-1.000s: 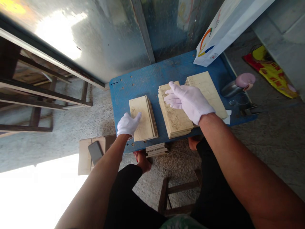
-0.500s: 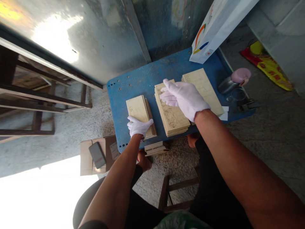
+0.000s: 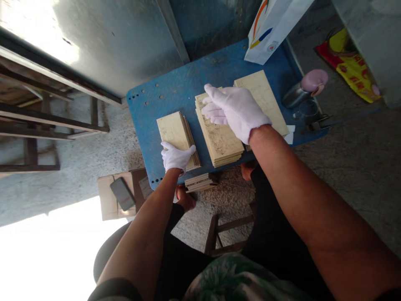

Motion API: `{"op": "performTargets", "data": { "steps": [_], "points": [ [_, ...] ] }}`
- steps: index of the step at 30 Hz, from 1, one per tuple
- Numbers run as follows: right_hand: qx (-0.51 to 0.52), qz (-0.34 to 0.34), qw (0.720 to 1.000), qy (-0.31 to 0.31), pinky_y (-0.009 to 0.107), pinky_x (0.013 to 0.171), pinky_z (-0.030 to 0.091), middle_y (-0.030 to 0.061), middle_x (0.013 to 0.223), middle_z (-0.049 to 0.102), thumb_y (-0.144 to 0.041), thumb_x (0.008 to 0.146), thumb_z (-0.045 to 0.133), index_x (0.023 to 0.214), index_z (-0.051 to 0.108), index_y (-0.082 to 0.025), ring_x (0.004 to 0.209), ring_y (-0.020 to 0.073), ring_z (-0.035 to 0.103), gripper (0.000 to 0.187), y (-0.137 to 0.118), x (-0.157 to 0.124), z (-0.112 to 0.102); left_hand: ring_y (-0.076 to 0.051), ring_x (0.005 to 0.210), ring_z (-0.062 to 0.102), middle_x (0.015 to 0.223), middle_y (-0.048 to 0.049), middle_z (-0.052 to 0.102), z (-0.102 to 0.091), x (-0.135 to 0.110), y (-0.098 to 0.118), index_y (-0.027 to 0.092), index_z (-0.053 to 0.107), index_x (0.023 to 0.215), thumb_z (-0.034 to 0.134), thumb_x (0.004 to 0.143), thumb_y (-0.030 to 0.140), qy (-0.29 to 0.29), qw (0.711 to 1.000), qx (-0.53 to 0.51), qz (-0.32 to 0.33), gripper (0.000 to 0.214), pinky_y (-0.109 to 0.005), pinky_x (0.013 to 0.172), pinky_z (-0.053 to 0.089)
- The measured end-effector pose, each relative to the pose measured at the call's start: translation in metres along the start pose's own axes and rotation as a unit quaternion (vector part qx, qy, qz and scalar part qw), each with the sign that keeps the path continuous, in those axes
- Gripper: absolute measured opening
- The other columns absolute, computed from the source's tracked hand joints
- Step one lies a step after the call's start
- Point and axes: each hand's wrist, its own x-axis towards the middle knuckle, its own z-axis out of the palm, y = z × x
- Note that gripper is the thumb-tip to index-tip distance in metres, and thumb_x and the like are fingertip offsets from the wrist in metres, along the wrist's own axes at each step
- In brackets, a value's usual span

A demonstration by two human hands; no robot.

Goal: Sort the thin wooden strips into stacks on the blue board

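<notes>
Head view: a blue worktop holds three piles of thin wood boards.
Left hand: in a white glove, on the 6 o'clock end of the small pile. Its grip is spread wide; I cannot tell if it squeezes.
Right hand: in a white glove, grip let go, fingers flat on the middle pile.
Small pile: at 9 o'clock from the middle pile, apart from it.
Far pile: at 2 o'clock from the middle pile.
Cup: pink lid, at the worktop's 3 o'clock edge.
</notes>
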Motion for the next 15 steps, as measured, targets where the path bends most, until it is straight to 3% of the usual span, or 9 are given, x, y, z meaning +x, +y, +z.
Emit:
{"op": "performTargets", "data": {
  "steps": [10,15],
  "points": [
    [0.012,0.015,1.0,-0.004,0.021,0.063,0.049,-0.0022,0.057,0.057,-0.033,0.091,0.059,0.069,0.053,-0.017,0.067,0.0112,0.062,0.027,-0.009,-0.007,0.001,-0.038,0.137,0.028,0.15,-0.028,0.022,0.002,-0.013,-0.016,0.001,0.002,0.15,0.053,0.062,0.083,0.029,0.998,-0.043,0.022,0.131,-0.043,0.111,0.031],
    [0.014,0.001,1.0,-0.01,0.02,0.055,0.046,0.0012,0.061,0.061,-0.04,0.09,0.059,0.073,0.059,-0.016,0.062,0.0113,0.061,0.029,-0.012,-0.01,0.0,-0.034,0.137,0.031,0.151,-0.0248,0.026,0.01,-0.047,-0.052,0.007,0.011,0.151,0.049,0.082,0.064,0.079,0.981,-0.159,-0.074,0.097,-0.045,0.113,0.026]
  ]
}}
